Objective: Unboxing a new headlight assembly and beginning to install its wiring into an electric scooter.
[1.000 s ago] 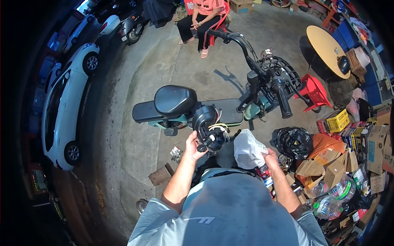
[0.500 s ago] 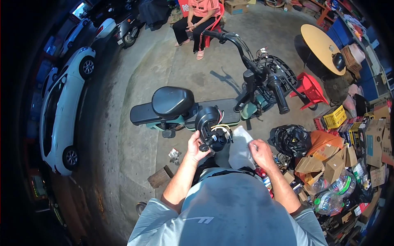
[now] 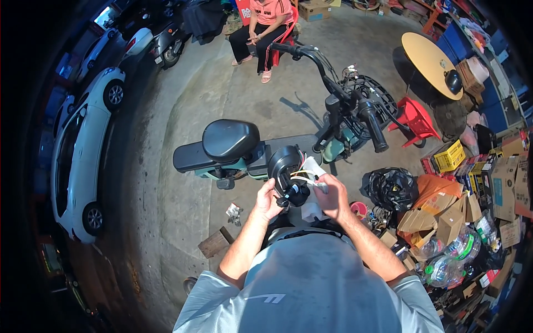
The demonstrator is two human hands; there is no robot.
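My left hand [image 3: 267,202] is closed on the side of a round black housing [image 3: 282,162], a vehicle part with a smaller black piece at its near end. White, yellow and red wires [image 3: 300,176] come out of its right side. My right hand [image 3: 334,197] is closed beside these wires, gripping a crumpled white plastic bag [image 3: 313,167]. Part of the bag shows above the fingers and part hangs below them. Whether the right fingers also pinch a wire is hidden. Just beyond my hands stands a green electric scooter [image 3: 290,145] with a black seat [image 3: 231,139].
The scooter's handlebar [image 3: 375,127] and basket [image 3: 371,102] reach to the right. Cardboard boxes [image 3: 505,186], a black bag [image 3: 392,188] and plastic bottles [image 3: 446,273] crowd the right. A seated person [image 3: 268,30] is at the back; a white car [image 3: 83,150] stands left.
My right hand has moved left, bringing the white bag up against the wires of the housing. The bag is more bunched now. My left hand keeps its hold.
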